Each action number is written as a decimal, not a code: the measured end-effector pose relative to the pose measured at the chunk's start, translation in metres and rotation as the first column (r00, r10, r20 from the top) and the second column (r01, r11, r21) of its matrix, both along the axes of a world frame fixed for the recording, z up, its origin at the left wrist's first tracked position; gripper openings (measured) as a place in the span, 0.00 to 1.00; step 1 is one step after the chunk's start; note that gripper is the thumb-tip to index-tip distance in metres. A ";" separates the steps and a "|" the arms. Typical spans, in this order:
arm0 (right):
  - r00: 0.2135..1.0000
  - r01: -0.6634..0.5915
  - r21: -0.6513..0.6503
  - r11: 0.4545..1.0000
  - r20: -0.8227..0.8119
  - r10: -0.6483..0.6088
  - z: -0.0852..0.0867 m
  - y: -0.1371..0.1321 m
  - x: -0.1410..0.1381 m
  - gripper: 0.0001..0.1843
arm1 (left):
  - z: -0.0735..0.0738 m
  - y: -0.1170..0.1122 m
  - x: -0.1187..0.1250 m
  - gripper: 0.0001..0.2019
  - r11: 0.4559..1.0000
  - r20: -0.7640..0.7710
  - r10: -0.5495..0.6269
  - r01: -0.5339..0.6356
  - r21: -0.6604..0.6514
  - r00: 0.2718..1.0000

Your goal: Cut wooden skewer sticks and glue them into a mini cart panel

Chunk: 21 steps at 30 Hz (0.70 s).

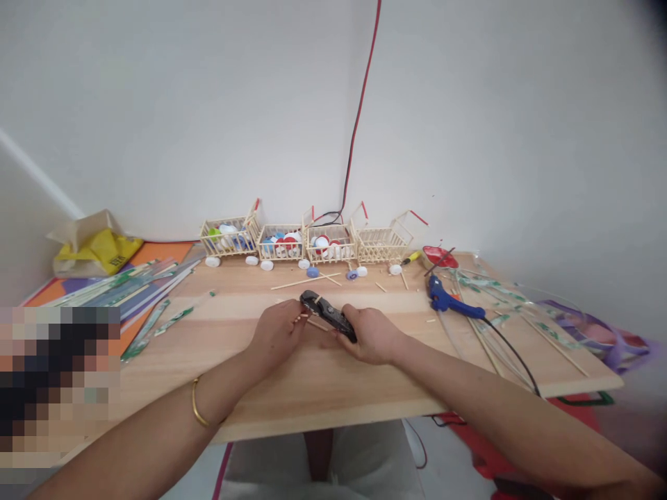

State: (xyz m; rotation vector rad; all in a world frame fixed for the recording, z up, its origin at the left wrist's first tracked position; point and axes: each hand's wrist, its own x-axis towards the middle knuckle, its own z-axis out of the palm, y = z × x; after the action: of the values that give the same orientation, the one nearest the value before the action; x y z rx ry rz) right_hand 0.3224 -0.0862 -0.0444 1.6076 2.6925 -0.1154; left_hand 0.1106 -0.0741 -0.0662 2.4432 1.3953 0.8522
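Observation:
Over the front middle of the wooden table, my right hand (372,335) is closed around the handles of black pliers (328,314). Their head points up and left, towards my left hand (278,333). The fingers of my left hand are pinched on thin wooden sticks (302,318), whose short pale ends show beside the pliers' jaws. Whether the jaws touch a stick I cannot tell. Behind my hands stands a row of small stick-built carts (229,239), several with coloured bottle caps inside and white caps as wheels.
A blue glue gun (451,300) with a black cord lies to the right, near a red dish (440,257) and a yellow-handled tool (411,258). Loose sticks (305,280) and blue caps (313,271) lie before the carts. Plastic-wrapped sticks (171,278) and a yellow bag (99,253) sit left.

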 end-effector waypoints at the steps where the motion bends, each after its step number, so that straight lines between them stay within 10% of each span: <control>1: 1.000 0.001 -0.006 1.000 0.017 -0.001 0.001 -0.002 0.001 0.17 | -0.001 -0.001 0.001 0.10 1.000 -0.007 -0.002 0.001 -0.017 1.000; 21: 0.995 -0.050 0.021 0.999 0.086 0.048 0.002 -0.001 0.005 0.18 | 0.001 -0.001 0.005 0.11 0.994 0.032 -0.028 0.031 -0.105 0.999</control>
State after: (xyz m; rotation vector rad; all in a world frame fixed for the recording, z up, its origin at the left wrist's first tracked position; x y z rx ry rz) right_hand 0.3275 -0.0874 -0.0423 1.5149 2.6759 -0.0143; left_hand 0.1152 -0.0755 -0.0654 2.3570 1.3541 0.7849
